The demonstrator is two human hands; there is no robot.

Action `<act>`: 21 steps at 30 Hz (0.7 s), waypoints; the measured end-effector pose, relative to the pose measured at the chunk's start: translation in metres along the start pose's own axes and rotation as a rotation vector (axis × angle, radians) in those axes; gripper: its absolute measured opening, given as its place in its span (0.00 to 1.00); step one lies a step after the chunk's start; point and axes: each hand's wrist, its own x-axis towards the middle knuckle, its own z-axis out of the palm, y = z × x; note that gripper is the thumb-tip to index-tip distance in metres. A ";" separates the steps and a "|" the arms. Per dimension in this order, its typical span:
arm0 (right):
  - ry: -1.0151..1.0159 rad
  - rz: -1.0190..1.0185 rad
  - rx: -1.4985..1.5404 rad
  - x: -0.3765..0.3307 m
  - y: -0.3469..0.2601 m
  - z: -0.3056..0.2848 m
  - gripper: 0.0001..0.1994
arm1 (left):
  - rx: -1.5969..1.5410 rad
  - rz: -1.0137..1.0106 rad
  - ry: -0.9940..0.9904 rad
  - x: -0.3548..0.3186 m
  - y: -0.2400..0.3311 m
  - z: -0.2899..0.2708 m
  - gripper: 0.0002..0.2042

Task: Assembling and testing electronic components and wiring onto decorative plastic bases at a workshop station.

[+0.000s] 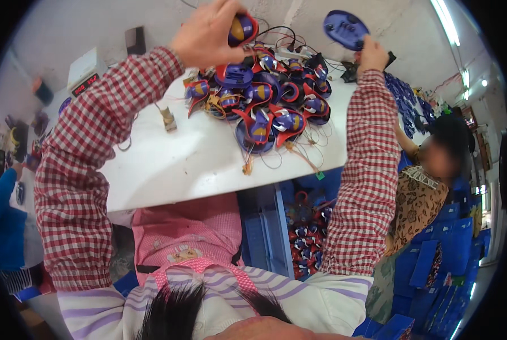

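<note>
My left hand (207, 38) is raised over the far part of the white table, fingers curled round a rounded toy part (241, 29) in purple and gold with a red edge. Off to the right, my right hand (373, 55) pinches the lower end of a flat purple oval plastic piece (344, 29), its ribbed face showing. Below and between the hands lies a heap of similar purple, gold and red toy parts (259, 93). Thin wires with small connectors (248, 167) trail from the heap's near side.
The white table (180, 170) spans the space before me. A white box with a red digital display (86, 71) stands at its left. Under it, a blue crate (284, 226) is beside more toy parts. Co-workers sit left (4, 221) and right (420, 198); blue bins (446, 243) stack at right.
</note>
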 end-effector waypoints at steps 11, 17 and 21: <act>0.314 0.026 0.473 -0.017 -0.075 -0.104 0.11 | 0.029 -0.129 0.205 -0.017 -0.004 -0.106 0.30; -0.416 -0.105 0.416 -0.129 -0.081 -0.087 0.09 | -0.243 -0.604 -0.520 -0.115 0.065 -0.208 0.29; -0.677 -0.473 -0.003 -0.258 -0.073 -0.054 0.10 | 0.179 0.063 -0.297 -0.184 0.056 -0.218 0.29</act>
